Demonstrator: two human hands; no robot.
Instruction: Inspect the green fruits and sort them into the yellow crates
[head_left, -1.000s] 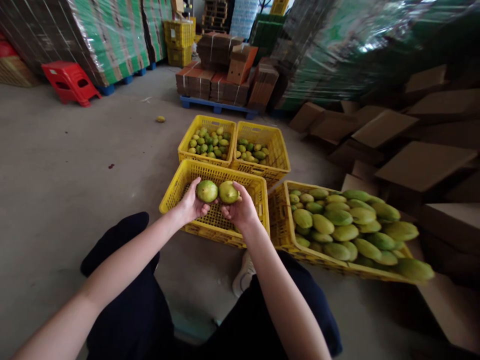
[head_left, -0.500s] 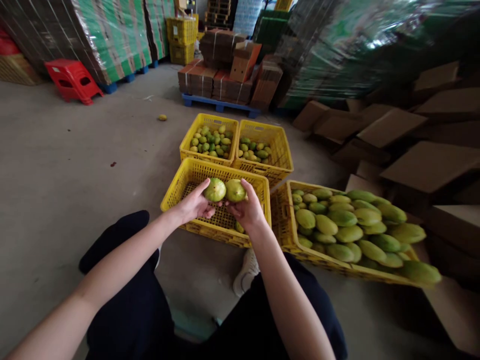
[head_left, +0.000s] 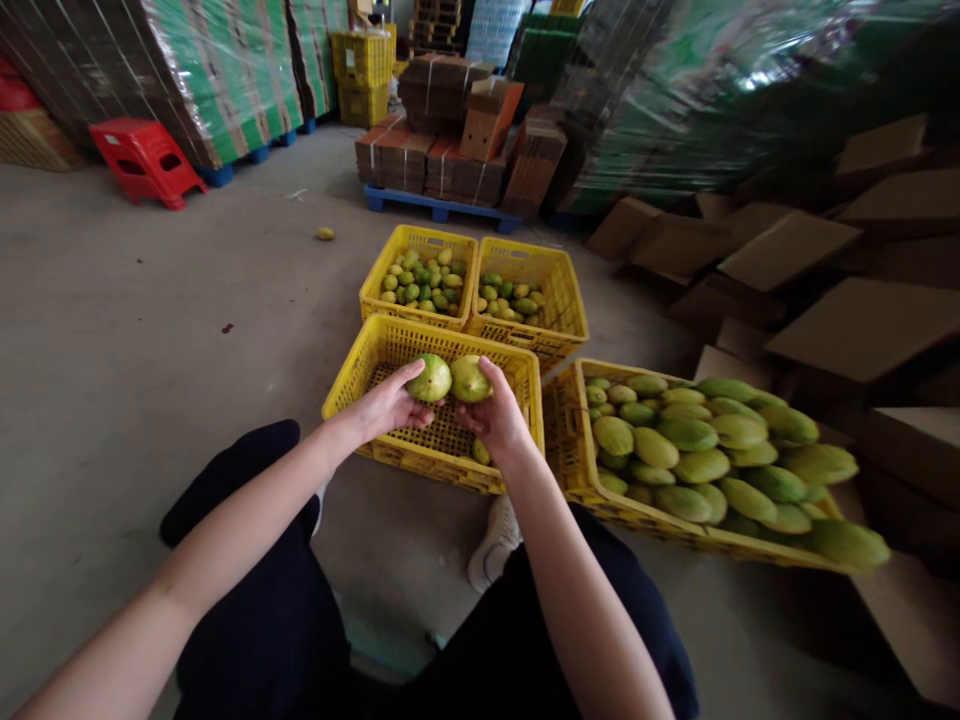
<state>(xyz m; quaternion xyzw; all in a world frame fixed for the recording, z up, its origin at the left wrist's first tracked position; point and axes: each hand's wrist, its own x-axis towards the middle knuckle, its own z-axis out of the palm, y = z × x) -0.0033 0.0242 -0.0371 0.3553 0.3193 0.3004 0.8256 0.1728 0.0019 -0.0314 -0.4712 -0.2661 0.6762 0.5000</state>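
Over the near yellow crate [head_left: 352, 375], both of my hands are raised side by side, each holding a green-yellow papaya. My left hand [head_left: 391, 402] is wrapped round the left papaya [head_left: 430, 378], thumb on top, its end turned toward me. In my right hand [head_left: 496, 408] is the right papaya [head_left: 469, 380], gripped from its right side. The two fruits are almost touching. Below them the slatted bottom of the crate shows, and one papaya [head_left: 481, 452] lies partly hidden behind my right wrist. To the right, a yellow crate [head_left: 564, 440] is heaped with papayas [head_left: 690, 434].
Behind stand two yellow crates, one holding many small fruits [head_left: 424, 282], the other fewer [head_left: 510, 298]. Flattened cartons [head_left: 795, 250] crowd the right side. A red stool [head_left: 146, 162] and a loose fruit [head_left: 325, 234] are on the floor. Stacked cardboard sits on a blue pallet [head_left: 442, 210].
Both papayas stay in my hands, nearly in the same place, tilted very slightly. The view has shifted a little; nothing was taken or let go.
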